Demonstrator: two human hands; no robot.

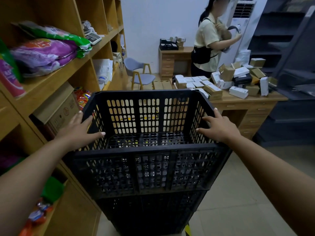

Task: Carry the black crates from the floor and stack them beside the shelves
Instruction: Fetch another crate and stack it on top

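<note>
Matt black perforated plastic crates, wood-look shelves, glossy plastic bags, possibly tiled floor.

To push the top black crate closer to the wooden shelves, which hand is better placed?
The right hand, probably. It rests with straight fingers on the top crate at the wall away from the shelves, so it can push toward them. The left hand lies on the shelf side.
</note>
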